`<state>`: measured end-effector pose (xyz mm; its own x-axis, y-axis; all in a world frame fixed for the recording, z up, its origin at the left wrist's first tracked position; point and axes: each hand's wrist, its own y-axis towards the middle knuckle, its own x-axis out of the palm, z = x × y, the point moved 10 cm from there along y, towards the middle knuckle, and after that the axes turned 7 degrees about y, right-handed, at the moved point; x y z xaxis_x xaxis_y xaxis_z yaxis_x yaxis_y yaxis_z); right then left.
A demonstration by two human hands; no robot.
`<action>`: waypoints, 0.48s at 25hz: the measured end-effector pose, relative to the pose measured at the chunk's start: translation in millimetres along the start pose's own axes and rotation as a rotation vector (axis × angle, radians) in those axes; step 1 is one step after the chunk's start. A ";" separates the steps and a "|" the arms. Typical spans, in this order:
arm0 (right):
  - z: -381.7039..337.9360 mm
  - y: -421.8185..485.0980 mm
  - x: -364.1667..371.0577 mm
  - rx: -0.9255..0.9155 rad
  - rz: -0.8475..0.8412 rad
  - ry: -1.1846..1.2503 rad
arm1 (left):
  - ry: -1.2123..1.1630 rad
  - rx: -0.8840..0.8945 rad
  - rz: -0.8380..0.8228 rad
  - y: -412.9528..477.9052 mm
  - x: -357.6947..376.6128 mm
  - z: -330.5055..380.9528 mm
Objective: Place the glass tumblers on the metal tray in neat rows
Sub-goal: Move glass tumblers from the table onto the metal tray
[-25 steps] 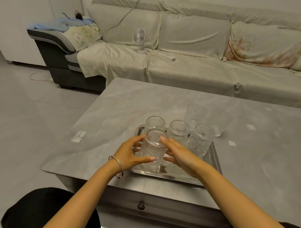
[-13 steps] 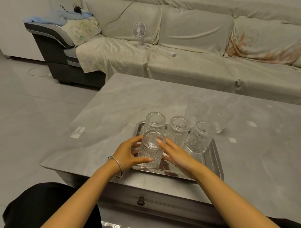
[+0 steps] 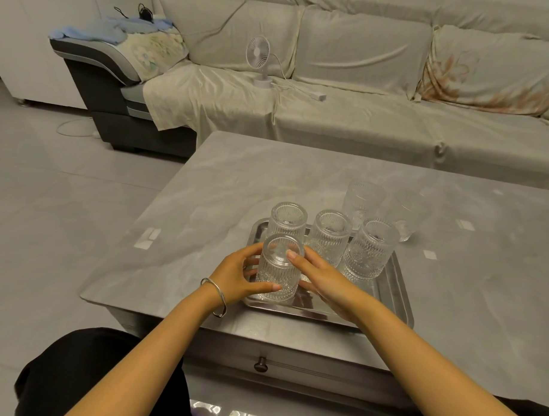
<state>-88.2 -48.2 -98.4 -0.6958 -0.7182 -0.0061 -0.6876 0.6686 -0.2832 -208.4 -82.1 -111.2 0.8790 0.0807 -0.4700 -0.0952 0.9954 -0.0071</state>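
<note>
There is a single view, taken from the person's head and tilted forward and down. It looks along both forearms to the near edge of the grey coffee table (image 3: 299, 177), which fills the middle of the frame at close range. Beyond the table's far edge the covered sofa (image 3: 363, 117) runs across the top, well apart from the camera. Left of the table lies tiled floor (image 3: 49, 215). The wide lens bends straight edges towards the frame borders.

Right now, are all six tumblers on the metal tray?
No: four tumblers stand on the metal tray, while two tumblers stand on the table beyond its far right corner.
</note>
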 end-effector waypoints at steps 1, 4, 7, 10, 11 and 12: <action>0.3 -0.3 -1.1 0.003 0.010 -0.002 | 0.001 0.001 -0.002 0.3 0.6 -0.1; 0.7 -1.3 -3.0 0.014 0.031 -0.009 | -0.003 0.005 -0.004 0.1 1.4 -1.0; 0.7 -2.0 -3.1 0.019 0.034 -0.006 | -0.006 0.004 -0.021 -0.5 0.9 2.6; 0.7 -2.2 -1.9 0.036 0.019 -0.007 | -0.006 0.015 -0.032 -0.3 -5.2 11.5; 0.9 -2.3 -3.4 0.050 0.021 -0.011 | 0.006 0.022 -0.031 -1.0 -10.0 16.3; 0.2 -2.8 -6.4 0.063 0.026 -0.022 | 0.024 0.030 -0.029 -2.0 -16.5 22.4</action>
<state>-81.7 -45.5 -97.8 -0.7077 -0.7056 -0.0353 -0.6548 0.6739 -0.3421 -212.2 -84.3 -83.8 0.8696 0.0509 -0.4911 -0.0553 0.9985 0.0056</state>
